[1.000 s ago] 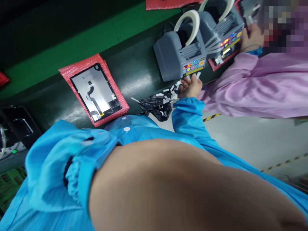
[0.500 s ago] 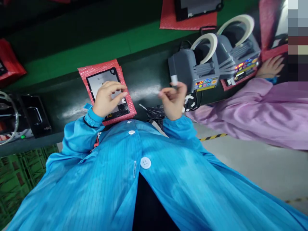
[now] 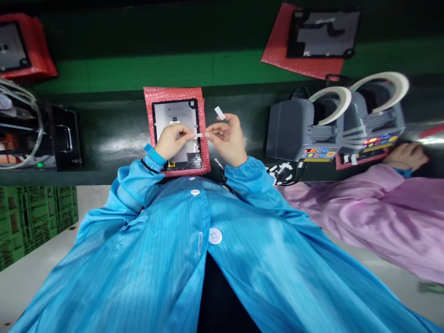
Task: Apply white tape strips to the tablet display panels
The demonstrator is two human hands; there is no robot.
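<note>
We are pinching a small white strip (image 3: 199, 135) between both hands: our left hand (image 3: 171, 141) is gripping one end with thumb and forefinger, and our right hand (image 3: 227, 141) is gripping the other end the same way. The strip is hanging in the air just above the right edge of the panel (image 3: 175, 114). A second strip (image 3: 219, 113) is sticking up from a raised finger of our right hand, and we cannot tell exactly how it is held there.

The panel is lying face down on a red wrap (image 3: 166, 92) on the dark bench (image 3: 114, 136), right in front of us, and our left hand is covering its middle. To the right, well apart from the hands, two grey dispensers (image 3: 294, 125) are standing side by side, each with a white roll on top. Cut pieces are lying at the foot of the nearer one.

Beyond them a co-worker's hand (image 3: 405, 155) is resting by the far dispenser, coming out of a pink sleeve (image 3: 381, 203). Another panel (image 3: 322, 34) on red wrap is sitting on the green belt (image 3: 138, 71) behind. A black box (image 3: 64, 138) is standing at the left end of the bench.
</note>
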